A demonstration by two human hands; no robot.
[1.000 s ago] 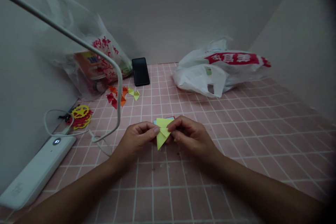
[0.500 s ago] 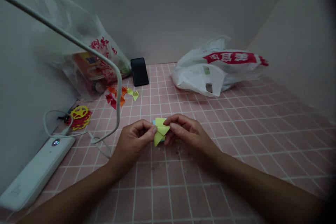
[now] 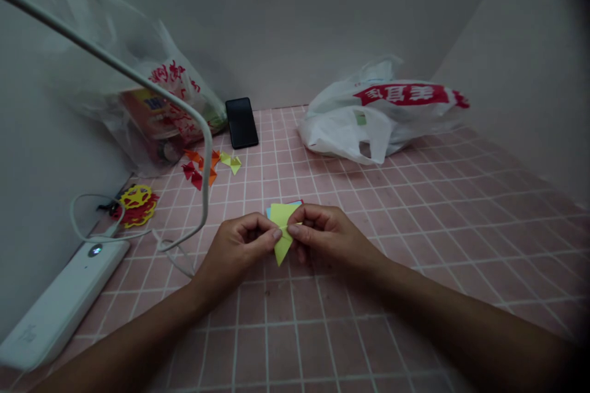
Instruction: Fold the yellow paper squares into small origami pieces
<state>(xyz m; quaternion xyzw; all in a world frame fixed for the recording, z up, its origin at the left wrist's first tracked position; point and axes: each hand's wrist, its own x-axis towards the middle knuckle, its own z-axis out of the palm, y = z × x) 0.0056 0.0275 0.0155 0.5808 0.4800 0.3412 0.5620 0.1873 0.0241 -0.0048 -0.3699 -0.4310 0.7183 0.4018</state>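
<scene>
- Left hand (image 3: 244,245) pinches the folded yellow paper (image 3: 281,249), right there at its three o'clock!
- Right hand (image 3: 329,233) grips too, paper at nine o'clock.
- It points to six o'clock, neither hand nearer.

The folded paper (image 3: 282,249) at the centre is pale yellow. The tabletop (image 3: 391,331) is pink with a white grid. At upper left, red lettering marks a whitish bag (image 3: 184,85); at upper right, a white bag (image 3: 341,129) bears a red band (image 3: 401,94).

Yellow paper (image 3: 281,214) partly hidden by hands (image 3: 240,247) (image 3: 335,237); cable (image 3: 207,166) cut off (left edge).
</scene>
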